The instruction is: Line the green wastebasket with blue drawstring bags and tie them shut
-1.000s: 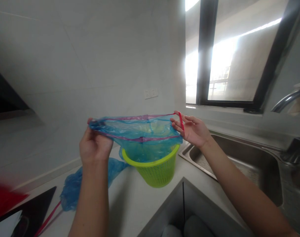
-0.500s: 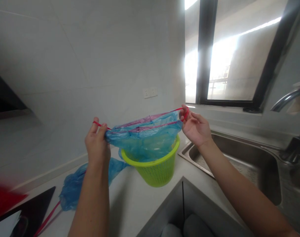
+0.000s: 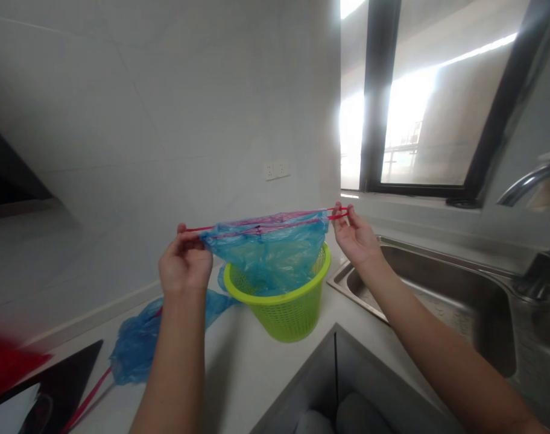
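Observation:
A translucent blue drawstring garbage bag [image 3: 275, 256] stretches between both hands, its lower part hanging inside a lime-green plastic basket [image 3: 286, 307]. My left hand [image 3: 187, 262] is closed on the red drawstring at the bag's left end. At the other end, my right hand [image 3: 354, 232] grips the red drawstring loop, pulled taut between the fingers. The bag's mouth is drawn nearly flat, its two edges gathered along the red strings. How far down the bag reaches in the basket is partly hidden by the basket's wall.
More crumpled blue bags [image 3: 137, 337] with a red string lie on the white countertop [image 3: 239, 374], partly behind my left forearm. A steel sink [image 3: 438, 295] and faucet [image 3: 532, 181] are at the right. A black cooktop [image 3: 71, 380] lies lower left, beside something blurred and red [image 3: 12, 367].
My left hand has turned, its palm now facing me more. The drawstring is pulled tauter and the bag's mouth has narrowed. My right fingers have closed further on the loop.

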The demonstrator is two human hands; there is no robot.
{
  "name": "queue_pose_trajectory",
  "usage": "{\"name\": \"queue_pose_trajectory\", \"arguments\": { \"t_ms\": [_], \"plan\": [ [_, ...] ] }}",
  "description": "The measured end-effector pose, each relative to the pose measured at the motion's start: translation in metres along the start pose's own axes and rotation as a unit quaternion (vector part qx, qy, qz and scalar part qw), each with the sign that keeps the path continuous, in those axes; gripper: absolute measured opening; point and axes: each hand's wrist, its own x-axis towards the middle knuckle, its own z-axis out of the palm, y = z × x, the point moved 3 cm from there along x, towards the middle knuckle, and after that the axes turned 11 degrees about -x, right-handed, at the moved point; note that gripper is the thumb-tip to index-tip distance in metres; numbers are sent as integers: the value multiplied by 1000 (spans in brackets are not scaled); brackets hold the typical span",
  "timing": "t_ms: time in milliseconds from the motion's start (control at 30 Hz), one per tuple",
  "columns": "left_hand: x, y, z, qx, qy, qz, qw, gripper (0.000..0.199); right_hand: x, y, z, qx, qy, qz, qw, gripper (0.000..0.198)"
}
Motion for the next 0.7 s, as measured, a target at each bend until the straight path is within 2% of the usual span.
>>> {"name": "queue_pose_trajectory", "arguments": {
  "t_ms": [100,167,233,300,400,500,567,700],
  "plan": [
    [-7,-5,3,35,-74,12,997,22,-4,4,3,-15,-14,1,1000,15],
    [-14,-10,6,97,-127,19,987,25,-9,6,6,-44,-46,-6,998,16],
    [-21,-14,8,162,-168,15,972,35,-15,7,11,-101,-81,-34,991,24],
    [-24,-16,9,202,-191,15,960,43,-20,7,15,-201,-106,-76,971,38],
    [-23,-13,10,223,-194,44,954,45,-25,6,19,-371,-109,-151,910,53],
    [-20,-9,9,225,-175,81,955,47,-25,6,20,-463,-99,-198,858,51],
    [-18,-8,9,223,-159,96,957,47,-22,9,20,-483,-81,-195,850,43],
    [-18,-9,8,227,-133,89,961,43,-10,12,22,-471,-17,-202,858,29]
  ]
}}
